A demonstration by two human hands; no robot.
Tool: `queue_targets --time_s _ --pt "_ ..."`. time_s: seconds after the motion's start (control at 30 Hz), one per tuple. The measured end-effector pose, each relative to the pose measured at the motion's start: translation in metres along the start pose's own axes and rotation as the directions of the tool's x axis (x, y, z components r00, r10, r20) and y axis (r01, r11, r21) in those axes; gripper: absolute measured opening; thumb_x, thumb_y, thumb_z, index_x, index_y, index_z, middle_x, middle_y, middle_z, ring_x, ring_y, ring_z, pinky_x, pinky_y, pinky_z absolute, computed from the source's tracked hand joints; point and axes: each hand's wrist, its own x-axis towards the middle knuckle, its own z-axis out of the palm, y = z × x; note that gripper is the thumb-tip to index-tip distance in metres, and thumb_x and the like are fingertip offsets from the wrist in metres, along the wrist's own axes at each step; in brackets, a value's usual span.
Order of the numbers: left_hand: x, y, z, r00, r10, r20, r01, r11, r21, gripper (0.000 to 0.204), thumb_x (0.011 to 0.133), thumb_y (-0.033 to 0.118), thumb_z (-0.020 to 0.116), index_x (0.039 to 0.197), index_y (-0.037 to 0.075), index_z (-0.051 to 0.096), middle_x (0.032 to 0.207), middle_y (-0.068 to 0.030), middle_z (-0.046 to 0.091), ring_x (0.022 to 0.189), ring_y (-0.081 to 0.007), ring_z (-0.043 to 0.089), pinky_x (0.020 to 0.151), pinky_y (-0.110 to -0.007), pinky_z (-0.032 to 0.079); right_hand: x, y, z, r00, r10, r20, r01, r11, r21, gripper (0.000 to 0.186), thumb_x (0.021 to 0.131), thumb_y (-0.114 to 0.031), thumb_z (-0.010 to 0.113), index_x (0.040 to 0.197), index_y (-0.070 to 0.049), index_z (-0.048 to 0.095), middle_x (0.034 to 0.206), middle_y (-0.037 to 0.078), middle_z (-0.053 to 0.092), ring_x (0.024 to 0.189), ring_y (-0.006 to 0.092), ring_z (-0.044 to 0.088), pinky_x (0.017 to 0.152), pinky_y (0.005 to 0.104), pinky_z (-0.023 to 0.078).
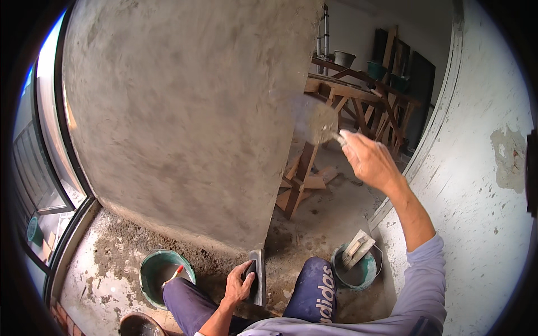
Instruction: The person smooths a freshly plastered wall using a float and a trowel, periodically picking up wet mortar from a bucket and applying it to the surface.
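My right hand [371, 162] is raised and closed round the handle of a trowel [324, 124]. Its blade is blurred by motion and overlaps the edge of a grey plastered wall [185, 112]; whether it touches the wall I cannot tell. Low between my knees, my left hand [240, 285] grips a dark rectangular plastering float [258, 280], held on end near the wall's bottom corner. By my left knee stands a green bucket [143, 274] with grey contents and a red-tipped brush [177, 272]. Right of my other knee, another bucket [368, 273] carries a mortar-caked float [358, 246].
A third, brownish bucket [131, 319] is at the lower left. Mortar crumbs [126, 235] line the wall's foot. Past the wall edge stand wooden trestles [350, 92] with buckets on top. A white, spattered wall [465, 224] bounds the right; a dark-framed glass door [56, 185] the left.
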Motion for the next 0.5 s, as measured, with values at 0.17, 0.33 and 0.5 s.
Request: queue_targets --time_s 0.17,0.33,0.5 --pt "0.005 -0.010 0.001 1.000 -0.009 0.008 0.008 0.998 0.070 0.050 0.087 0.021 0.065 0.133 0.001 0.061 0.123 -0.0249 0.066 0.118 -0.0366 0.063 0.102 -0.041 0.047 0.044 0.003 -0.043 0.969 0.105 -0.226 -0.113 0.993 -0.021 0.029 0.104 -0.020 0.050 0.125 -0.001 0.057 0.104 0.024 0.069 0.091 0.0434 0.069 0.081 0.0494 0.055" --pt "0.006 -0.008 0.001 0.995 -0.019 -0.095 0.017 1.000 -0.023 0.048 0.090 0.017 0.063 0.134 -0.001 0.060 0.123 -0.0217 0.067 0.117 -0.0289 0.063 0.103 -0.038 0.046 0.074 0.012 -0.054 0.978 0.117 -0.173 -0.128 0.990 -0.052 0.031 0.107 -0.027 0.046 0.116 0.001 0.058 0.096 0.026 0.069 0.092 0.0460 0.065 0.075 0.0504 0.053" --pt "0.005 -0.019 -0.011 0.978 -0.061 -0.201 0.013 0.973 -0.231 0.050 0.094 0.017 0.061 0.139 -0.003 0.055 0.130 -0.0172 0.064 0.121 -0.0246 0.059 0.107 -0.036 0.041 -0.015 -0.030 0.008 0.996 0.067 -0.063 -0.042 0.938 0.344 0.034 0.108 -0.026 0.044 0.122 0.001 0.059 0.086 0.020 0.067 0.070 0.0304 0.067 0.063 0.0421 0.055"
